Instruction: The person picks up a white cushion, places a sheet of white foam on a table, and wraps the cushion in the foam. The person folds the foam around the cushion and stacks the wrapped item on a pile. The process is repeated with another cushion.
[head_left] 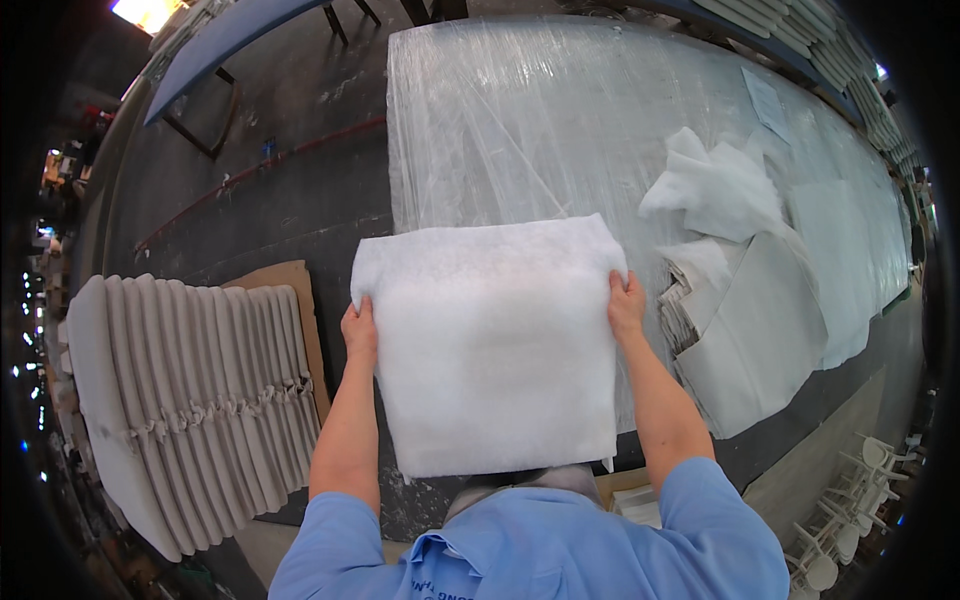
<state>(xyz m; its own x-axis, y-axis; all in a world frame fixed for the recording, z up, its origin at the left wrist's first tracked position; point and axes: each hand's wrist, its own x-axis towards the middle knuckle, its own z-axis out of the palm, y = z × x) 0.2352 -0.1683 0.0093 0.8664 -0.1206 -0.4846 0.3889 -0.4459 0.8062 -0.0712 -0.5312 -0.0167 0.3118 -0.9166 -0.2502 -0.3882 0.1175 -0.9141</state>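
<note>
A white, fluffy sheet of batting (500, 350) hangs in front of me, wrapped over something flat and squarish that it hides, perhaps a pad or cushion. My left hand (360, 327) grips its left edge, the fingers folded behind it. On the opposite side my right hand (626, 303) pinches the right edge, with the thumb on the front. The batting's upper edge spreads wider than its lower part, and small corners stick out at the bottom.
A plastic-wrapped surface (480, 120) lies ahead. On it at right are crumpled batting (720, 185) and a stack of grey-white fabric (765, 330). A row of padded beige cushions (200, 400) stands at left against brown cardboard (312, 340). Small white chairs (850, 510) stand at far right.
</note>
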